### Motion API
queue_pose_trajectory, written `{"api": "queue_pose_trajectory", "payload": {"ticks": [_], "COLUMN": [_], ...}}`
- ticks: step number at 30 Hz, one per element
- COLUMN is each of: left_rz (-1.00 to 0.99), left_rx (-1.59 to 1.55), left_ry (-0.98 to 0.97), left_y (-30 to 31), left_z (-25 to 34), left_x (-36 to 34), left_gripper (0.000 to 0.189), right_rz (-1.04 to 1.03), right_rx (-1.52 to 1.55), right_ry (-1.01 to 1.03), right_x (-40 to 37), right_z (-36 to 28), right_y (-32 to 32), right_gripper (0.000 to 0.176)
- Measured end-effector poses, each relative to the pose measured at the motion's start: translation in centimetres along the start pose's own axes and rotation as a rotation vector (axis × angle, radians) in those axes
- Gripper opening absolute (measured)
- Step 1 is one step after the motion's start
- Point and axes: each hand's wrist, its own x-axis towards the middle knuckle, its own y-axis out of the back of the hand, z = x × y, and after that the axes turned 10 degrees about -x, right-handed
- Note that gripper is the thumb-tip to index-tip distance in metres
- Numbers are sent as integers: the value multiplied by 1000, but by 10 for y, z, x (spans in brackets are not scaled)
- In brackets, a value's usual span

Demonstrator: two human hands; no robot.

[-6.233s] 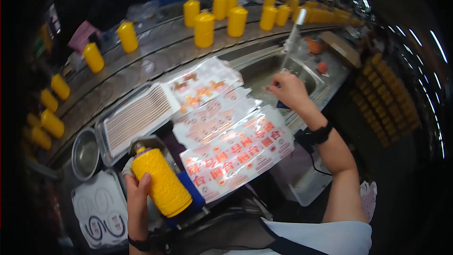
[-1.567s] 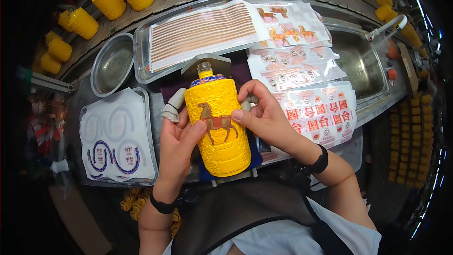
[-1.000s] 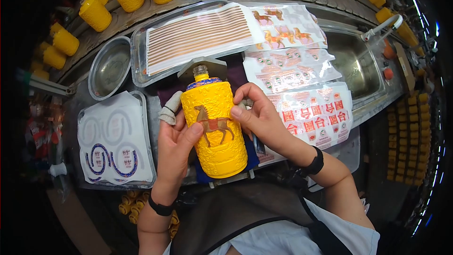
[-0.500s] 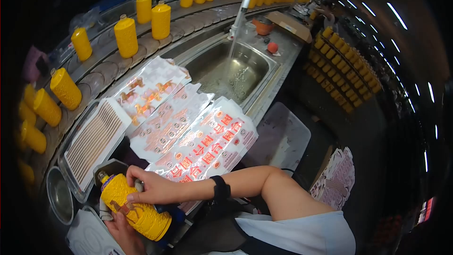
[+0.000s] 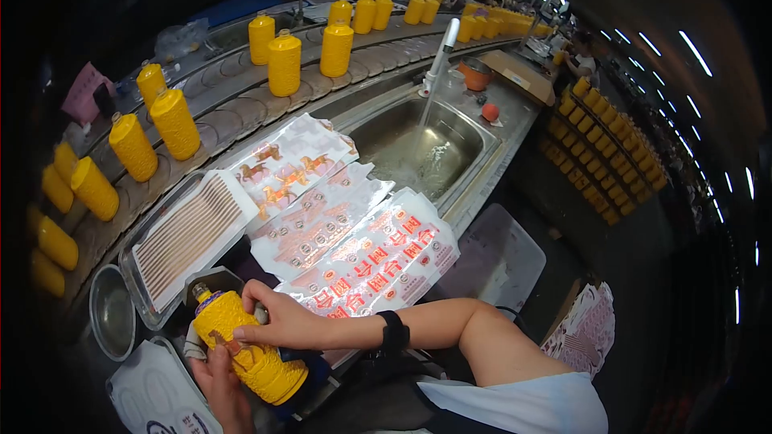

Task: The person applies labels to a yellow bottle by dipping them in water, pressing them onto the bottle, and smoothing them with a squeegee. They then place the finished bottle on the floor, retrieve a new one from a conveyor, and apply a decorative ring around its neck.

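Observation:
A yellow embossed bottle [image 5: 265, 371] lies tilted between my hands, its neck toward the upper left. On its side is a brown horse decal [image 5: 225, 341]. My left hand [image 5: 221, 394] grips the bottle from below, with the thumb at the decal. My right hand [image 5: 289, 321] is closed around the upper side, thumb against the surface beside the decal. A greyish bit, perhaps cloth, shows near the right fingers; I cannot make it out. Beyond my hands lie a sheet of horse decals [image 5: 293, 177], a patterned sheet [image 5: 322, 213] and a sheet with red characters [image 5: 386, 261].
A sink [image 5: 474, 145] with a running faucet [image 5: 442, 56] is ahead. Several yellow bottles [image 5: 284, 64] stand along the curved conveyor [image 5: 233, 96]. At left are a tray of brown-striped sheets [image 5: 189, 233] and a metal bowl [image 5: 112, 313]. A bottle rack [image 5: 603, 149] stands right.
The view has shifted, so the scene sits further right and lower. My left thumb has moved up to the horse decal. Bottles on the conveyor have moved along it.

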Motion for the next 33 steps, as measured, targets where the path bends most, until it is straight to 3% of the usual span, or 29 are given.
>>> {"api": "queue_pose_trajectory", "payload": {"ticks": [5, 8, 10, 12, 13, 14, 15, 16, 17, 19, 22, 24, 26, 29, 33], "left_rz": [10, -9, 0, -11, -19, -30, -10, 1, -17, -62, -76, -57, -45, -64, -31], "left_rx": [-4, -27, -61, 6, 43, 80, 65, 45, 46, 27, 5, -15, -21, -36, 15], "left_ry": [-16, 1, 35, 29, 38, 51, 65, 79, 55, 17, -1, -3, -4, -22, -45], "left_y": [-2, -6, -1, -6, -10, -14, -16, -17, -16, -14, -13, -15, -15, -12, -9], "left_z": [2, 3, 3, 6, 11, 14, 15, 16, 16, 14, 14, 18, 17, 11, 11], "left_x": [-1, -1, -2, -11, -15, -18, -19, -20, -20, -17, -16, -16, -17, -16, -17], "left_gripper": [52, 56, 66, 75, 80, 86, 86, 86, 88, 90, 90, 89, 89, 89, 90], "right_rz": [46, 10, 32, 278, 279, 252, 219, 272, 163, 100, -122, -261, -253, -18, -332], "right_rx": [-80, 23, 88, 505, 696, 675, 655, 496, 413, 134, -546, -710, -773, -823, -716], "right_ry": [57, 4, -201, -432, -598, -617, -576, -451, -336, -75, 392, 527, 617, 720, 636], "right_x": [1, 7, 16, 26, 28, 29, 29, 22, 20, 11, 0, 11, 33, 73, 47], "right_z": [7, 16, 8, 27, 24, 25, 25, 1, -10, -59, -81, -101, -100, -95, -109], "right_y": [-4, -1, 18, 48, 67, 80, 84, 74, 71, 37, 24, 15, 9, 7, 14], "right_gripper": [46, 38, 28, 26, 26, 22, 16, 25, 42, 52, 37, 30, 30, 29, 29]}}
